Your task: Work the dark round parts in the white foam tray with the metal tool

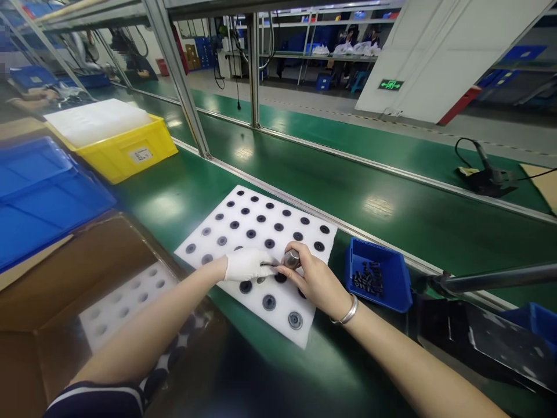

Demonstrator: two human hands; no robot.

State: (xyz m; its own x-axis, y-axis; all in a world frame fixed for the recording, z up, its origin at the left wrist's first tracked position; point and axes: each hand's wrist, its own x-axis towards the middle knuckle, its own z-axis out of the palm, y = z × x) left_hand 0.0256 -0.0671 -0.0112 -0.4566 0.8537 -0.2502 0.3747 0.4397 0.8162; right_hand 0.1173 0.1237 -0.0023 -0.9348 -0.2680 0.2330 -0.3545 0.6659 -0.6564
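A white foam sheet (204,241) lies on the green work surface with rows of dark round discs, one of them a ribbed grey disc (295,320) near its front corner. My left hand (246,265), in a white glove, is above the sheet with its fingers pressed together; what they pinch, if anything, is too small to make out. My right hand (319,281), bare with a silver bracelet at the wrist, grips a short metal cylinder (292,259). Its fingertips meet those of my left hand over the discs.
At right stands a blue bin (398,284) holding small black parts (368,278). A cardboard box (39,302) with perforated foam is at left, near a blue tray (47,186) and a yellow crate (130,154). A metal post (178,75) rises behind; people sit farther off.
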